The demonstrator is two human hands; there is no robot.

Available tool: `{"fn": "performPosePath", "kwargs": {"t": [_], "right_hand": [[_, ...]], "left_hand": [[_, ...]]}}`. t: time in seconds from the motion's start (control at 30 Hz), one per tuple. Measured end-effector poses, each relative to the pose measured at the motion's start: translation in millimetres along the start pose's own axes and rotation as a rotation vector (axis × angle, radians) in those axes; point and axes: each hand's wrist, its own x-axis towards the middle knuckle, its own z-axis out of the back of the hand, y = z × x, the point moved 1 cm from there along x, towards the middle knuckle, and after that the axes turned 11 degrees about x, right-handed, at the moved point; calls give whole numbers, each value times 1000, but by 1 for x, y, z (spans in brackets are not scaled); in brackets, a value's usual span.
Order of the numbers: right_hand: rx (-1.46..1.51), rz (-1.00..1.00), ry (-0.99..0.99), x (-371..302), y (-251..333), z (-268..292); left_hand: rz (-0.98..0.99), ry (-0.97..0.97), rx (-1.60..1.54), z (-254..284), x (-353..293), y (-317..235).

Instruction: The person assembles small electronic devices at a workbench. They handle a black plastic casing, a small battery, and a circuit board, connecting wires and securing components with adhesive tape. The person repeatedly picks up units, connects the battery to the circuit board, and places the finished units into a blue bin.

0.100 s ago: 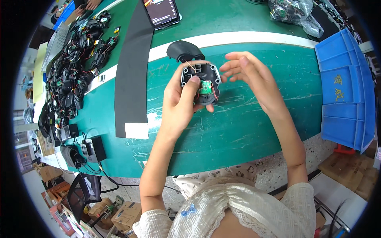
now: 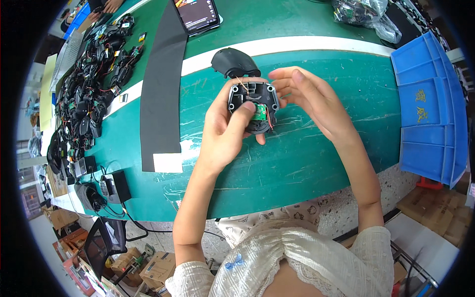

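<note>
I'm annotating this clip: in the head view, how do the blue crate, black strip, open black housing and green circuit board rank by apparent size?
1. Blue crate
2. Black strip
3. Open black housing, partly covered by the left hand
4. Green circuit board

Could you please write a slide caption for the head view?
The left hand holds an open black housing with a green circuit board, the right hand loosely open beside it.

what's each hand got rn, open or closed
Left hand: closed on the opened black casing, thumb beside the green circuit board.
Right hand: open, fingers partly curled, holding nothing that shows; whether its fingertips touch the casing cannot be told.
</note>
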Motion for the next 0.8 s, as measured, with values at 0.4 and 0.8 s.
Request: {"fn": "performPosePath", "kwargs": {"t": [0.4, 0.8], "right_hand": [[125, -188, 129, -6, 10, 0], [-15, -101, 122, -12, 14, -7]], "left_hand": [[-72, 163, -20, 10, 5, 9], [-153, 133, -52, 9, 7, 7]]}}
